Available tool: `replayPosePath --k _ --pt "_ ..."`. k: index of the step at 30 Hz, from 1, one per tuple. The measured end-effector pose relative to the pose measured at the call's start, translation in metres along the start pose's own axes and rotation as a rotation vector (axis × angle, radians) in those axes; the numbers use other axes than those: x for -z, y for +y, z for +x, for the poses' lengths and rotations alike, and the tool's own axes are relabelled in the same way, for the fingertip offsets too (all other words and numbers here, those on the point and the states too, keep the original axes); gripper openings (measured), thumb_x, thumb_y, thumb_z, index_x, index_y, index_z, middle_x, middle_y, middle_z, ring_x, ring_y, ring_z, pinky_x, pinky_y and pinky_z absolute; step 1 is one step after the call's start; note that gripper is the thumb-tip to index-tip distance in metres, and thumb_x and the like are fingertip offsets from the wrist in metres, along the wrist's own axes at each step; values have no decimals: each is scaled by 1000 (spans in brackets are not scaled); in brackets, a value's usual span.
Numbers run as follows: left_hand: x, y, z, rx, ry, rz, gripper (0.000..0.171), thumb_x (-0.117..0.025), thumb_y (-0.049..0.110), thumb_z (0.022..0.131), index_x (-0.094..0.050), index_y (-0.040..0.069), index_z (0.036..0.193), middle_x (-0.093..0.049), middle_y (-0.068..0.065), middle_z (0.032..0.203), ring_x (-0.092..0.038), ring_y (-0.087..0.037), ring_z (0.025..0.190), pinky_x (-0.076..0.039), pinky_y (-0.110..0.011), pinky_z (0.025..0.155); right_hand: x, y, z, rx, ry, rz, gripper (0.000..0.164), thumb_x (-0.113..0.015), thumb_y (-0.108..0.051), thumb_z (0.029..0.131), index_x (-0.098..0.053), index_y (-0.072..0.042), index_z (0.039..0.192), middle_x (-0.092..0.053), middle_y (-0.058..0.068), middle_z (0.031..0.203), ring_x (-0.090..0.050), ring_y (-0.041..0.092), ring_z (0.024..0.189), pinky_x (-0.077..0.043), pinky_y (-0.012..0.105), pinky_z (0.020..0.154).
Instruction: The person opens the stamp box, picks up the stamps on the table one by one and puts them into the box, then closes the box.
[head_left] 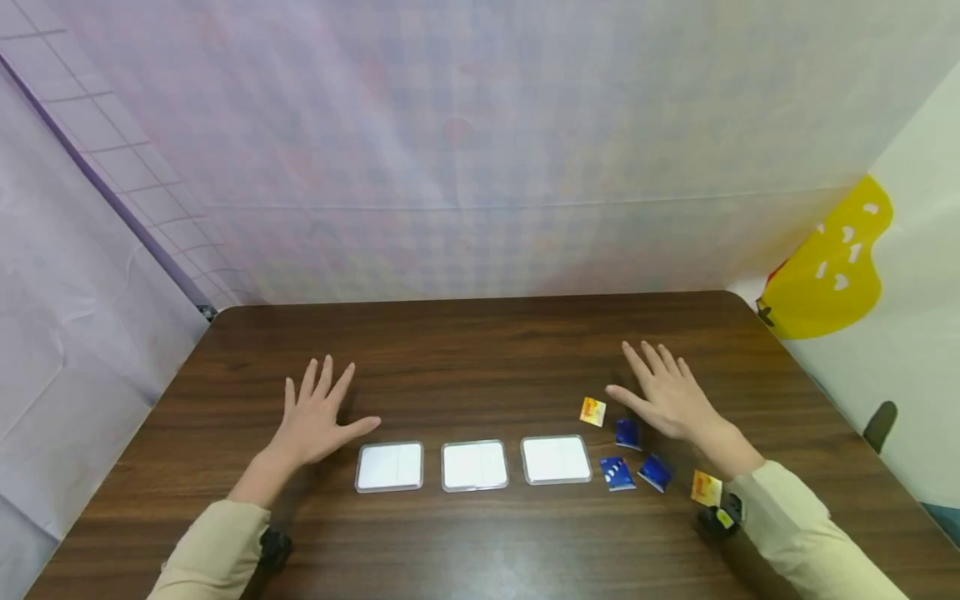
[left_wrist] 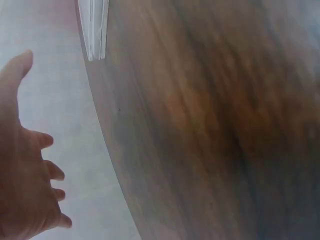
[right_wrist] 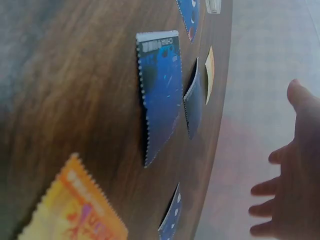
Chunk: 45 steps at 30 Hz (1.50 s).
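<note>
My left hand (head_left: 311, 423) is held over the table with fingers spread, holding nothing, left of three flat clear-rimmed cases with white inside. The left case (head_left: 389, 478) is nearest to it; the middle case (head_left: 474, 477) and right case (head_left: 556, 471) continue the row. My right hand (head_left: 671, 400), fingers also spread, holds nothing above several postage stamps with perforated edges. An orange-yellow stamp (head_left: 592, 412) lies left of its thumb. Blue stamps (head_left: 617, 473) lie below the hand, and another orange-yellow stamp (head_left: 707, 488) is partly hidden by the wrist. A further blue stamp (right_wrist: 170, 216) shows in the right wrist view.
Everything lies on a dark brown wooden table (head_left: 465, 358) with rounded far corners. A pale checked cloth (head_left: 465, 150) hangs behind it, and white sheeting (head_left: 67, 333) hangs at the left. A yellow printed shape (head_left: 832, 275) shows on the right-hand sheet.
</note>
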<state>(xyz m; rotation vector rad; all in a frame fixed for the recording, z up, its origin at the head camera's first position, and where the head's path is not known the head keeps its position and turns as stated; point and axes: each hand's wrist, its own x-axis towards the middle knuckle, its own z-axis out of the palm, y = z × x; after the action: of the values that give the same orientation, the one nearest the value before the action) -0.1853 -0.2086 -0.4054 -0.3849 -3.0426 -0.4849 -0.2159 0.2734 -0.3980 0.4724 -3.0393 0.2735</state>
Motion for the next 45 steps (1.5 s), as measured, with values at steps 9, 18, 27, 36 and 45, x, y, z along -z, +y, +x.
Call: replayPosePath --k 9,18,27,36,45 --pt "-3 12 2 -69 25 -31 92 -53 62 78 -16 12 145 -5 -21 149 7 -38 135 4 -64 101 1 2 -2 51 26 38 74 -41 -52 90 -20 -4 143 -19 29 143 -14 49 129 -10 62 102" --pt "-10 39 1 -149 20 -111 90 -55 60 78 -19 13 145 -9 -18 149 1 -38 136 -1 -62 103 1 3 -4 116 55 57 71 -45 -47 91 -23 -3 142 -24 28 142 -19 47 129 -14 59 103" --pt "-21 75 -2 -234 -35 -204 89 -58 57 77 -22 11 144 -13 -19 148 -7 -38 136 -9 -58 105 3 -1 -7 186 74 147 67 -48 -40 91 -24 -3 142 -24 26 142 -21 46 128 -19 60 100" --pt "-32 109 -3 -221 -147 -326 89 -59 56 78 -23 9 144 -16 -17 148 -13 -37 135 -20 -58 102 -1 -10 -13 246 107 200 63 -51 -34 91 -27 -4 141 -27 23 141 -26 42 127 -26 59 97" --pt "-47 135 2 -253 -171 -437 90 -69 49 73 -29 4 140 -28 -17 144 -26 -36 130 -27 -54 101 -7 -22 -21 276 92 299 59 -52 -24 91 -27 -6 141 -28 20 142 -27 40 128 -26 59 97"
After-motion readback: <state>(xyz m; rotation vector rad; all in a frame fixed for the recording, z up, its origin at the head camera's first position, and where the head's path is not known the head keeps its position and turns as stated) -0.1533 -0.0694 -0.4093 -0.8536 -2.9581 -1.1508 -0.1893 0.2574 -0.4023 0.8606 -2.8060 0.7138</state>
